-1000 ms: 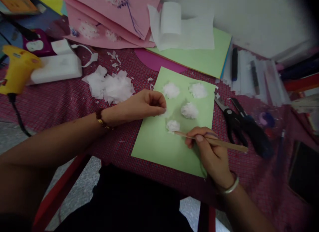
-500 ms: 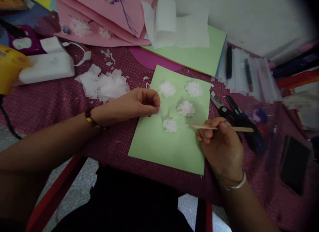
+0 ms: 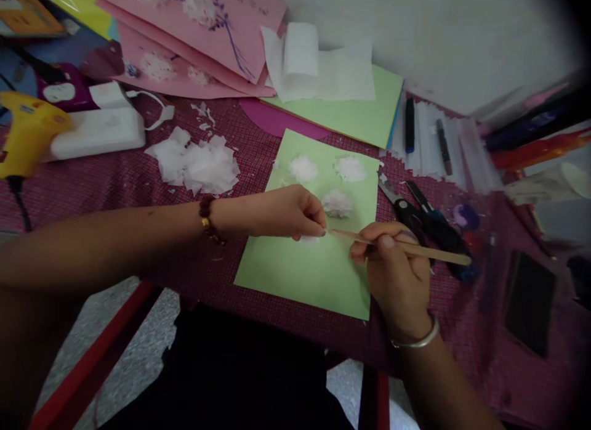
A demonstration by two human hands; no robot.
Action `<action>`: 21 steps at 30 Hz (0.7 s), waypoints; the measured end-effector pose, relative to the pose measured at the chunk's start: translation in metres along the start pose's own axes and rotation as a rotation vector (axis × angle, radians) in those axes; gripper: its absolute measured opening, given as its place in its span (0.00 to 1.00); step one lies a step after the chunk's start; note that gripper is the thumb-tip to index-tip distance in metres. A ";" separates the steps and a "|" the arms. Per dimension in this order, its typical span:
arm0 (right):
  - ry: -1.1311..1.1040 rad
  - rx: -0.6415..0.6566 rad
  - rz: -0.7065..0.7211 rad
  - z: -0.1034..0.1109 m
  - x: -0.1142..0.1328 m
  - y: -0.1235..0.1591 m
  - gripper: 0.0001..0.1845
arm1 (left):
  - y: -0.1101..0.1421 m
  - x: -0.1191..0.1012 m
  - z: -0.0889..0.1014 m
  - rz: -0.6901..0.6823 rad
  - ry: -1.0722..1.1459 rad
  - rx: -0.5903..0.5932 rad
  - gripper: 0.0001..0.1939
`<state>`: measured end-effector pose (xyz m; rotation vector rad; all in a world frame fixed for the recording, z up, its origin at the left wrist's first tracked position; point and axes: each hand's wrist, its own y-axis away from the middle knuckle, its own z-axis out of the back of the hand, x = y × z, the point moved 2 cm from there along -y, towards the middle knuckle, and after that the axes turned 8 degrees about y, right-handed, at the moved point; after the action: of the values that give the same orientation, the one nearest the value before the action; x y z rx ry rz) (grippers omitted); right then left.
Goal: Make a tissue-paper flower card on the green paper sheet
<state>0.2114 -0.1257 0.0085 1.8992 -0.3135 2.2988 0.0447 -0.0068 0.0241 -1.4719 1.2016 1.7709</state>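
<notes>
My right hand (image 3: 392, 276) grips a flat wooden craft stick (image 3: 434, 252) whose tip points left. That tip meets the fingertips of my left hand (image 3: 300, 214), closed in a pinch; the scrap of white tissue paper in it is almost hidden. Under both hands lies a light green sheet of paper (image 3: 295, 279). Three white ruffled tissue paper puffs show on it: one at the upper left (image 3: 303, 169), one at the upper right (image 3: 351, 169) and one in the middle (image 3: 337, 203). Below my left fingers, a lower tissue puff (image 3: 309, 239) is mostly covered.
Left of the sheet is a pile of cut white tissue pieces (image 3: 198, 162). A yellow glue gun (image 3: 32, 131) stands by a white power strip (image 3: 99, 133). Scissors (image 3: 404, 211) and a cutter (image 3: 447, 239) lie right. Behind are a tissue roll (image 3: 300, 54) and pink sheets (image 3: 194, 36).
My left hand has moved right and down, over the lower puff. The stick was at that puff, drew back right, and now touches my left fingertips. The view has shifted slightly.
</notes>
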 end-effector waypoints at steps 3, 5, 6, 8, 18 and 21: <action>-0.082 -0.036 0.038 -0.001 0.002 0.000 0.08 | 0.000 -0.008 0.000 -0.018 -0.084 -0.031 0.06; -0.191 -0.117 0.038 0.002 0.003 -0.003 0.10 | 0.000 -0.010 0.005 -0.023 -0.135 -0.070 0.06; -0.237 -0.171 0.035 0.005 0.002 -0.005 0.10 | 0.000 -0.009 0.009 -0.024 -0.160 -0.101 0.06; -0.279 -0.255 0.015 0.011 0.001 -0.007 0.11 | 0.000 -0.005 0.019 -0.032 -0.179 -0.170 0.05; 0.036 0.219 0.067 -0.008 -0.004 0.004 0.10 | 0.014 0.008 0.065 -0.087 0.022 -0.219 0.16; 0.160 0.325 0.106 -0.011 -0.001 0.005 0.09 | 0.016 0.012 0.069 -0.101 0.062 -0.231 0.07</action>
<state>0.2001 -0.1276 0.0050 1.8533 -0.0208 2.6928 -0.0050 0.0453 0.0177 -1.6985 0.9581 1.8557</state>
